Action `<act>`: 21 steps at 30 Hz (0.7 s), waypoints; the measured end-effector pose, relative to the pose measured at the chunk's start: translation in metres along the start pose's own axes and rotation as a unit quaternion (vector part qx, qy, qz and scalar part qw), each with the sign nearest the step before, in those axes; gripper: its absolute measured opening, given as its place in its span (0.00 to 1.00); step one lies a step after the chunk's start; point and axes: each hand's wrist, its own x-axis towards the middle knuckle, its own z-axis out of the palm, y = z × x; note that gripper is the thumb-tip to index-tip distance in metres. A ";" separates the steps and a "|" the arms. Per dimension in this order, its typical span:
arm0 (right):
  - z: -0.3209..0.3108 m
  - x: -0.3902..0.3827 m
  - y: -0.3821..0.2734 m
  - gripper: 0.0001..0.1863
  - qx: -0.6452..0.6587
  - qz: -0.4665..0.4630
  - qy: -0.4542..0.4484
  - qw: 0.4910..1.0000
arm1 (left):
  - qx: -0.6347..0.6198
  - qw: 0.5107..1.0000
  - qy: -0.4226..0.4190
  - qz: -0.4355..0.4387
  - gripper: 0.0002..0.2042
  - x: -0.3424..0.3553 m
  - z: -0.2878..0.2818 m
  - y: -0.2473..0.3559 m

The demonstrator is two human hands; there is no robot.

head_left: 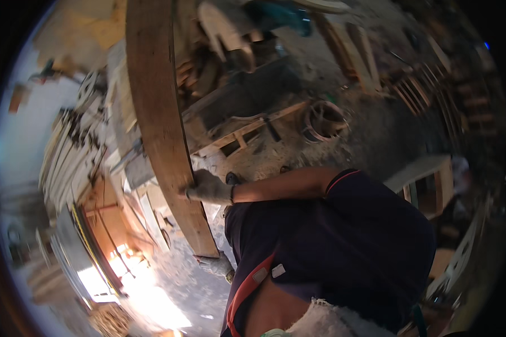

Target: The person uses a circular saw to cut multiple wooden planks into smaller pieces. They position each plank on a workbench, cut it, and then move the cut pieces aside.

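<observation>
A long wooden plank [154, 112] runs from the top of the view down to near my body. My right hand [208, 188], in a pale work glove, grips the plank partway along, its arm crossing in from my dark short sleeve. My left hand [213, 264], also gloved, holds the plank's lower end, with its arm mostly hidden behind my dark shirt [331, 241]. The plank is slanted across the view, and my shoes show small beyond my right forearm.
A low wooden frame [236, 137] and a round bucket [324, 121] lie on the dusty floor. Stacked pale boards [64, 154] stand at the left, beside a bright opening [129, 275]. Slatted wooden pieces [416, 90] and a box frame [441, 185] are at the right.
</observation>
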 end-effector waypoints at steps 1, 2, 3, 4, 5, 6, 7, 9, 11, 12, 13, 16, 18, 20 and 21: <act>-0.015 -0.014 -0.005 0.24 0.005 0.042 -0.056 0.998 | -0.014 1.000 -0.003 0.019 0.55 0.013 0.003 -0.002; -0.030 -0.030 -0.009 0.25 -0.019 0.026 -0.038 0.999 | -0.031 0.999 -0.003 0.032 0.54 0.026 0.004 -0.003; -0.041 -0.048 -0.009 0.27 -0.029 -0.022 -0.022 0.999 | -0.085 0.986 0.052 0.135 0.52 0.040 0.003 -0.003; -0.053 -0.065 -0.007 0.30 -0.051 -0.080 -0.008 0.995 | -0.086 0.975 0.083 0.186 0.53 0.054 0.004 0.001; -0.072 -0.075 -0.001 0.32 -0.025 -0.037 -0.065 0.997 | -0.088 0.962 0.115 0.233 0.53 0.067 0.004 0.009; -0.089 -0.089 0.005 0.32 -0.011 0.015 -0.093 0.996 | -0.091 0.945 0.146 0.278 0.53 0.078 0.002 0.017; -0.107 -0.102 0.012 0.32 0.051 0.010 -0.073 0.996 | -0.095 0.934 0.138 0.317 0.51 0.091 -0.004 0.025; -0.143 -0.119 0.031 0.29 0.164 0.004 0.040 0.986 | -0.068 0.904 0.121 0.403 0.50 0.119 -0.007 0.063; -0.177 -0.121 0.057 0.26 0.187 0.077 0.158 0.967 | -0.096 0.879 0.075 0.462 0.48 0.135 -0.010 0.103; -0.198 -0.120 0.071 0.26 0.179 0.124 0.191 0.957 | -0.119 0.869 0.031 0.479 0.48 0.141 -0.009 0.126; -0.221 -0.110 0.085 0.25 0.149 0.177 0.248 0.941 | -0.083 0.874 -0.006 0.479 0.48 0.144 -0.003 0.157; -0.293 -0.063 0.114 0.22 0.163 0.092 0.298 0.936 | -0.054 0.860 -0.049 0.505 0.47 0.145 0.005 0.248; -0.332 -0.045 0.117 0.22 0.431 0.017 0.285 0.856 | -0.063 0.842 -0.031 0.535 0.47 0.151 0.002 0.311; -0.365 -0.034 0.110 0.26 0.463 0.038 0.332 0.821 | -0.054 0.853 -0.049 0.518 0.49 0.154 -0.001 0.367; -0.373 -0.034 0.106 0.28 0.470 0.046 0.368 0.801 | -0.074 0.848 -0.014 0.524 0.51 0.155 0.000 0.389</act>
